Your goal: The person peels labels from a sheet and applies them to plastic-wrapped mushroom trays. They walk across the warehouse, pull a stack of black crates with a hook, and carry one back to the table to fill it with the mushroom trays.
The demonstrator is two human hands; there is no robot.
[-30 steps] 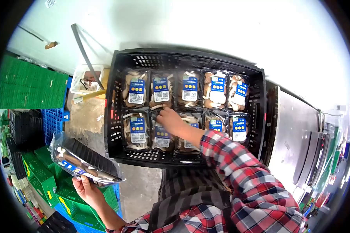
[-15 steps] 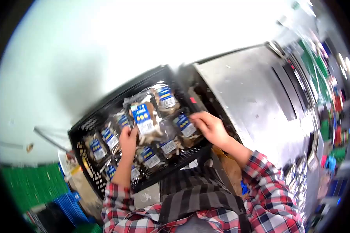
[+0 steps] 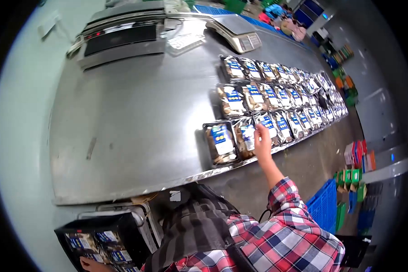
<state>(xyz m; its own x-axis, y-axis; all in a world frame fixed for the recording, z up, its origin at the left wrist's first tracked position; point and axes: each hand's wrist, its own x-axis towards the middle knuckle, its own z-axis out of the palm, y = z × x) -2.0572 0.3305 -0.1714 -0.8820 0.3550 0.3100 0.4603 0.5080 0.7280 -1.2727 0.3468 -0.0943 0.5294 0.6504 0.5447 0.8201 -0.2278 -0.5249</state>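
My right hand (image 3: 263, 141) reaches over the near row of wrapped packs on the steel table. Its fingers are drawn together at a mushroom pack (image 3: 246, 138), a black tray under clear film with a blue and white label; their exact grip is partly hidden. Beside it, at the row's left end, lies another mushroom pack (image 3: 221, 143). Low at the left edge, my left hand (image 3: 93, 264) is over the black crate (image 3: 130, 231), by the labelled packs inside it. Only part of this hand shows, and its fingers are too cut off to read.
The steel table (image 3: 136, 131) carries several rows of packs on its right side. A sealing machine (image 3: 122, 38) and a scale (image 3: 240, 36) stand along the back. A blue crate (image 3: 323, 206) is on the floor at right, and a wall (image 3: 27, 122) borders the left.
The view has swung right from the crate to the table. My right hand has left the crate for the rows of packs. My left hand, which held a pack above the crate, is now low over it.
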